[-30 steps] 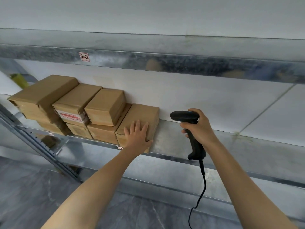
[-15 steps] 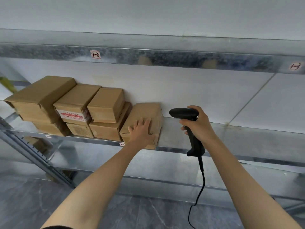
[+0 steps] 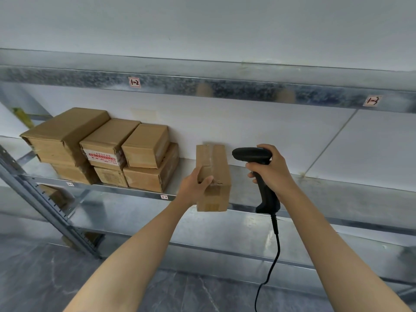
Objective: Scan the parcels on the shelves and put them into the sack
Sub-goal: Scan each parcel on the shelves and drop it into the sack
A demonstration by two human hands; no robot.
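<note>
Left hand (image 3: 194,188) grips a taped cardboard parcel (image 3: 213,174) by its side, upright at the front edge of the metal shelf (image 3: 337,195); right hand (image 3: 272,171) is closed round the handle of a corded barcode scanner (image 3: 253,155), its head just beside the parcel. Scanning step judged in hand: the next move calls for turning a barcode toward the scanner, none showing on the near face. The stacked parcels (image 3: 108,152) sit further back on the left

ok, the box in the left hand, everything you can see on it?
The cardboard box is a plain brown oblong carton, taped along its middle seam, no label in view. It stands apart from the stack, its near end past the front edge of the metal shelf; whether it rests there I cannot tell. The left hand grips its left side, thumb on top.
</note>
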